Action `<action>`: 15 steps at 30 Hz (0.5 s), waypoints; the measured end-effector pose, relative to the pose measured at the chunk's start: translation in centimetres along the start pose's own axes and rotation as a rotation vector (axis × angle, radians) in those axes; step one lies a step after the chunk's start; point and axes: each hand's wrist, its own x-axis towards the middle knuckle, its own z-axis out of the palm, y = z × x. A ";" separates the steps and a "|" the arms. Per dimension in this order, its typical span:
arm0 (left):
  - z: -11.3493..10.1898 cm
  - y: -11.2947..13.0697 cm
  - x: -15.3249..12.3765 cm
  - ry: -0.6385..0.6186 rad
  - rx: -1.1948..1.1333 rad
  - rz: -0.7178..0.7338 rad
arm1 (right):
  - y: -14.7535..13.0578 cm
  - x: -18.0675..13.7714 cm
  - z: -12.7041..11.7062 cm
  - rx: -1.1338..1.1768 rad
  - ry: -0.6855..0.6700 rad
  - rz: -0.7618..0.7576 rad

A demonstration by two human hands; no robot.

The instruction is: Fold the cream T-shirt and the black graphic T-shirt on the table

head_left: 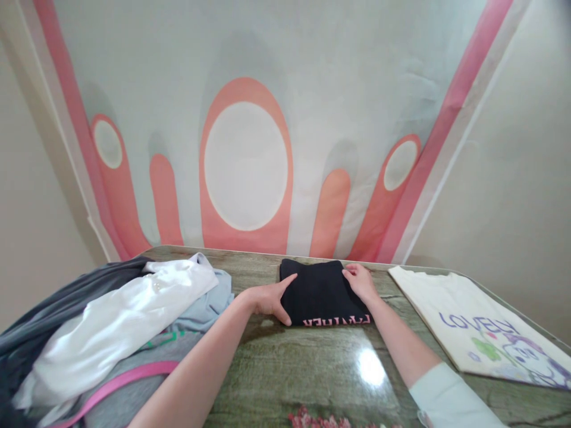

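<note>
A folded black garment (319, 291) with pink lettering along its near edge lies on the green-grey table (312, 368), near its far edge. My left hand (270, 299) rests at the garment's left side, index finger stretched onto the cloth and thumb along its left edge. My right hand (361, 281) lies on the garment's right part, fingers curled down onto the fabric. Both hands press on the cloth; neither lifts it.
A heap of clothes (111, 333) in white, pale blue, dark grey and pink fills the table's left side. A folded white shirt (482, 327) with purple lettering lies at the right. A wall hanging (245, 166) with pink and orange shapes stands behind the table.
</note>
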 end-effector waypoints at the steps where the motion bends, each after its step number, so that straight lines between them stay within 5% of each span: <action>1: 0.0 -0.2 0.0 -0.008 -0.003 0.012 | -0.1 -0.1 -0.1 0.012 -0.009 0.009; 8: -0.9 -0.5 -0.4 -0.043 -0.241 0.056 | -0.9 -3.3 -2.6 0.093 -0.148 0.029; 15: -0.2 -2.5 -1.1 0.209 -0.253 -0.062 | -2.1 -11.3 -6.5 0.300 -0.345 0.031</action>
